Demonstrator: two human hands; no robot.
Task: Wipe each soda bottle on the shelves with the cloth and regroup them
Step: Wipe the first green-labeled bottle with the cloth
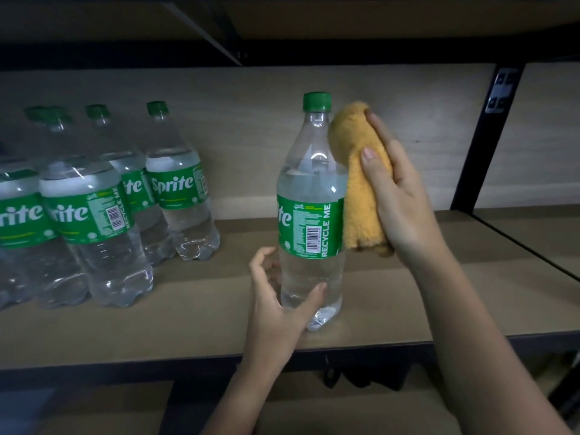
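Observation:
A clear Sprite bottle with a green cap and green label stands upright near the front of the wooden shelf. My left hand curls round its lower part, thumb across the front and fingers behind. My right hand grips a folded orange cloth and holds it against the bottle's right side, from the shoulder down to the label. Several more Sprite bottles stand grouped at the left of the same shelf.
A black metal upright with a bracket stands at the right, and a second shelf bay lies beyond it. The upper shelf's dark underside hangs overhead. Bare board lies between the group and the held bottle.

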